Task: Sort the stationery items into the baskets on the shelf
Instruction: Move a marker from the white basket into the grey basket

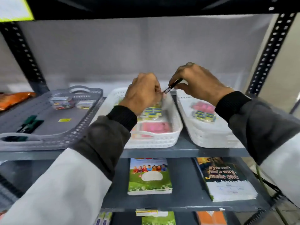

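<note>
Lowest in the frame, on the shelf boards under the arms, lie a green notebook at lower centre and a dark notebook to its right, both flat with covers up. Above them runs the front edge of the middle shelf.

On that shelf, at centre left of the frame, sits a grey tray holding dark green markers, a small yellow packet and clear boxes of small items. Beside it at centre stands a white basket with pink packs near its front and yellow-and-blue eraser packs behind them. Just right of it stands a second white basket with the same two kinds of packs.

Over the gap between the two baskets, both hands meet on a black pen, which slants up to the right. The left hand is curled with fingertips pinching the pen's lower end; the right hand grips its upper end between thumb and fingers. Both sleeves are dark at the cuff.

At far left, an orange packet lies blurred.
</note>
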